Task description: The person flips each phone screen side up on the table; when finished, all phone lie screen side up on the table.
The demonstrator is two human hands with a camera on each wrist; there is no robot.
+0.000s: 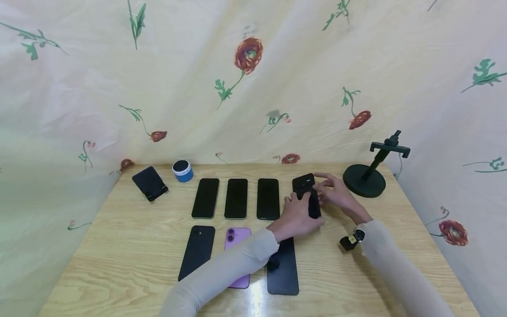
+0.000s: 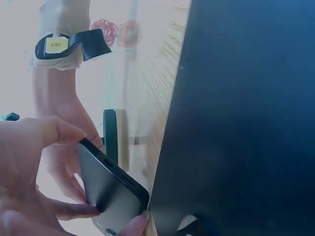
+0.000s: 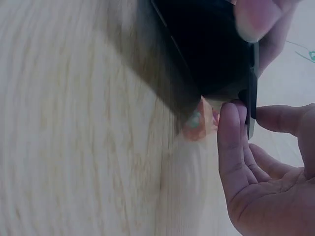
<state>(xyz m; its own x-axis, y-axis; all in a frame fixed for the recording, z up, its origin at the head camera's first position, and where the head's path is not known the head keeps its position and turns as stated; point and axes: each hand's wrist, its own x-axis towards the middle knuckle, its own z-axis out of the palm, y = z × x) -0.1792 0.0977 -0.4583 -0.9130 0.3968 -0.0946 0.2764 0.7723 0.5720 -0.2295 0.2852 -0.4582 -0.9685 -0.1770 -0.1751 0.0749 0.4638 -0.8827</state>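
Note:
A black smartphone [image 1: 314, 207], its dark back with a camera area facing up, is tilted off the table at the right end of the back row. My left hand [image 1: 296, 216] grips it across the near part, thumb and fingers on its edges. With fingertips at its upper right edge, my right hand [image 1: 336, 193] pinches the phone. In the left wrist view the phone [image 2: 110, 189] shows its side with buttons. The right wrist view has my right hand [image 3: 275, 187] at one end of the phone [image 3: 202, 44], beside the left hand's fingertip [image 3: 253, 19].
Three black phones [image 1: 205, 198] [image 1: 236, 198] [image 1: 268, 199] lie in the back row. Nearer are a dark phone [image 1: 196, 251], a purple phone [image 1: 237, 235] and another dark phone [image 1: 283, 277], partly under my left arm. A folded stand [image 1: 150, 182], blue speaker [image 1: 183, 171] and round-based holder [image 1: 364, 180] stand behind.

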